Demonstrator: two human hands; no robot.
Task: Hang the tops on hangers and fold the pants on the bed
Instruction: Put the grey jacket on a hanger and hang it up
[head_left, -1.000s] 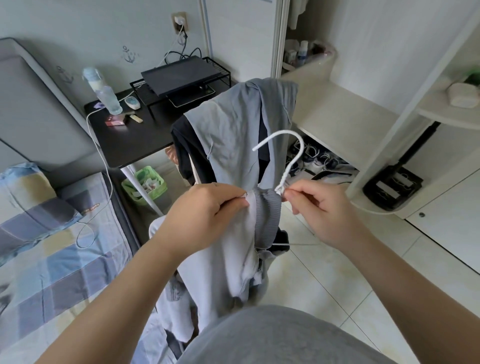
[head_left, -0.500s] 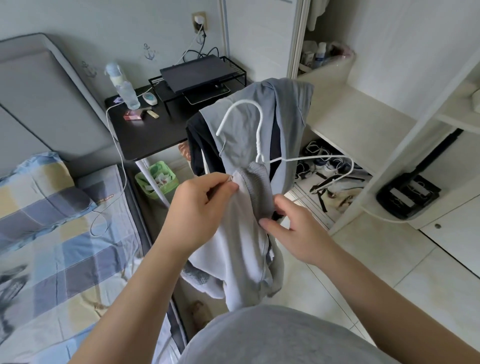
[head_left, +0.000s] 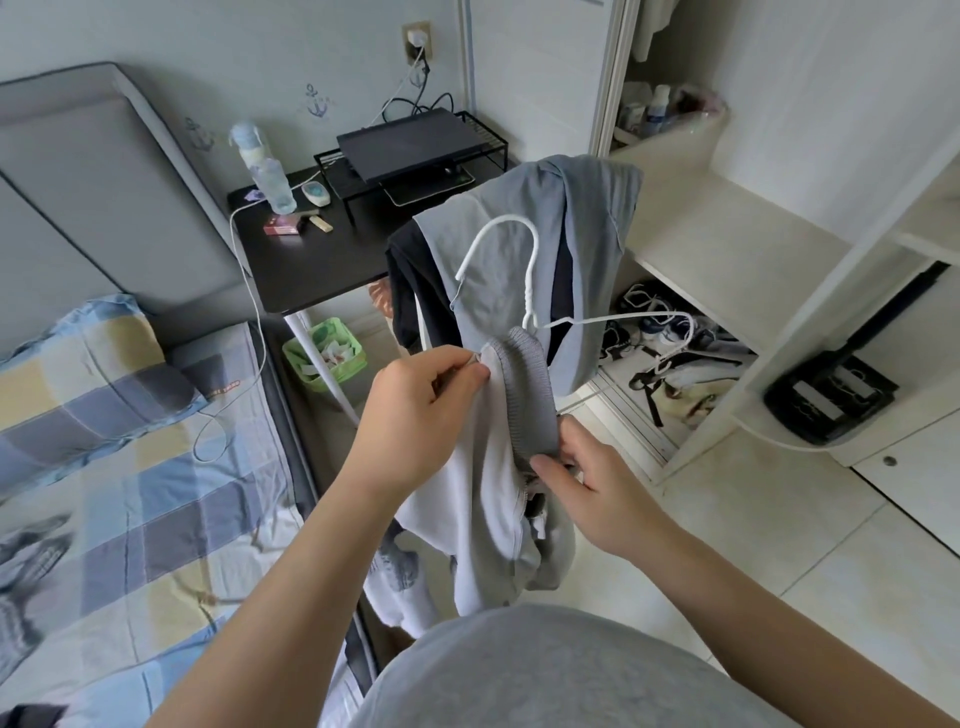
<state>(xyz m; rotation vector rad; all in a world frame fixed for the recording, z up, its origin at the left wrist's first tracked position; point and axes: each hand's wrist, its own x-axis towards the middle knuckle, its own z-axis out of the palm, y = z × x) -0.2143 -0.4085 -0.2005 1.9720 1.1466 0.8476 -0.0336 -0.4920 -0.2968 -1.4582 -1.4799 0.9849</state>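
A pale lilac-grey top (head_left: 493, 483) with a ribbed grey collar hangs in front of me. My left hand (head_left: 421, 410) pinches the collar's left side. My right hand (head_left: 587, 478) grips the collar's lower right part. A white wire hanger (head_left: 524, 270) sticks up out of the neck opening, hook upward, one arm reaching right outside the cloth. Behind it, a grey-blue garment (head_left: 524, 234) and a dark one (head_left: 410, 280) are draped over a chair back. The bed (head_left: 130, 493) with a checked sheet lies at the left.
A black side table (head_left: 311, 260) holds a spray bottle (head_left: 265, 171), a small rack and a laptop. A green bin (head_left: 324, 353) sits beneath it. An open white wardrobe (head_left: 727, 249) with shoes on its floor stands at the right. Tiled floor (head_left: 779, 545) at lower right.
My right hand let go of the hanger's neck and dropped to the collar's lower right part. The hanger's hook now stands higher above the collar, one arm sticking out to the right.
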